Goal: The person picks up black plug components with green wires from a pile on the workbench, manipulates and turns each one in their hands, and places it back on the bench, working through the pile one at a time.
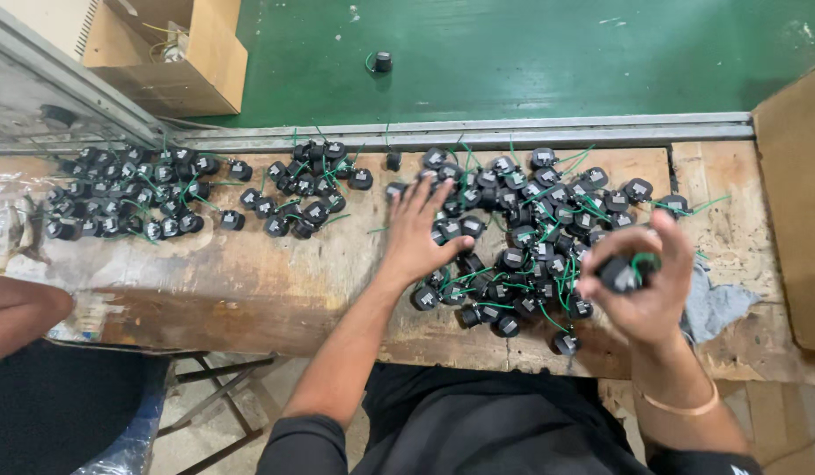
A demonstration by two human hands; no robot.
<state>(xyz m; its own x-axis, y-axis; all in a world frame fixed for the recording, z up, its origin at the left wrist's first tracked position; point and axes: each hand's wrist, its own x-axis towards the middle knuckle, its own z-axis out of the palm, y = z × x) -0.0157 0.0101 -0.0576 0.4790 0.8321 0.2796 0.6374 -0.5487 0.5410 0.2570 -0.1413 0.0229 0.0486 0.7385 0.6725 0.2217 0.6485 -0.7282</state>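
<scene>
The person leans over a worn wooden bench [275,281] strewn with small black round parts, each trailing thin green wires. The left hand [418,233] lies flat on the wood with fingers spread, its fingertips at the 9 o'clock edge of the big heap of parts [531,237], touching the nearest ones. The right hand [645,281] is lifted off the bench at about 4 o'clock from that heap, curled and blurred, pinching 1 black part [620,274] between thumb and fingers; a loop of green wire shows just above it. A thin bangle [680,406] circles the right wrist.

Out at 9 o'clock from the left hand sits a smaller cluster [306,189], and further at 9 o'clock a tidier, tightly packed group [121,193] near the bench's left end. A grey rag [715,303] lies just at 3 o'clock of the right hand. A metal rail [478,132] runs along the far edge of the bench at 12 o'clock, and beyond it is a green floor [557,53] with 1 stray part [383,62] on it. An open cardboard box [174,53] stands at 11 o'clock. At the lower left another person's arm [20,312] reaches in, well apart from the hands.
</scene>
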